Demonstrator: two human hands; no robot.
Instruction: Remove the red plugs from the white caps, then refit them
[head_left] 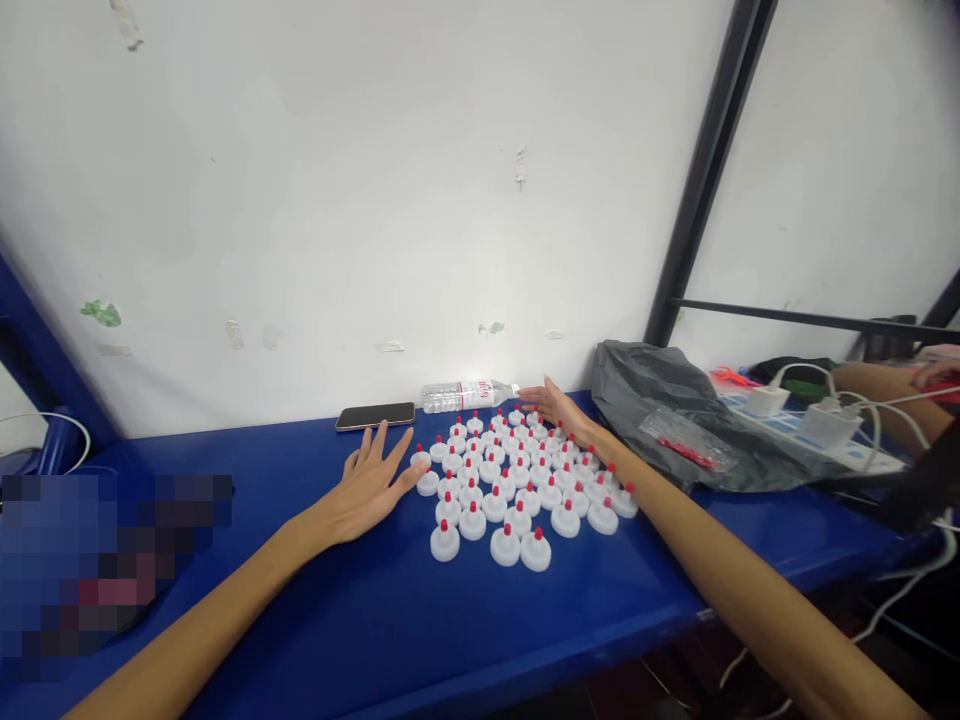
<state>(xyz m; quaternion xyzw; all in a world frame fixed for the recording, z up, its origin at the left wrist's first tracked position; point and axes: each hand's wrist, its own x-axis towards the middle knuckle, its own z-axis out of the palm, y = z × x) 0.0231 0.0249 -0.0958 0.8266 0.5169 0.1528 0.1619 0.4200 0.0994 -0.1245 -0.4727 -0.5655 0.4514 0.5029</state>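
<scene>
White red-tipped caps (519, 474) lie between left hand (367, 495) — fingers splayed wide — and right hand (562, 408), fingers slightly parted.

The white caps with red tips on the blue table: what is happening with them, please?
One person's left hand is open at the left side of the white caps, the right hand open at their far right edge. Neither hand appears to grip a cap. The caps stand grouped, red tips up. A bottle lies behind.

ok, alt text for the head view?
A person's left hand and right hand flank many white, red-tipped caps on a blue table. A phone and clear bottle lie near the wall; a gray bag sits right.
</scene>
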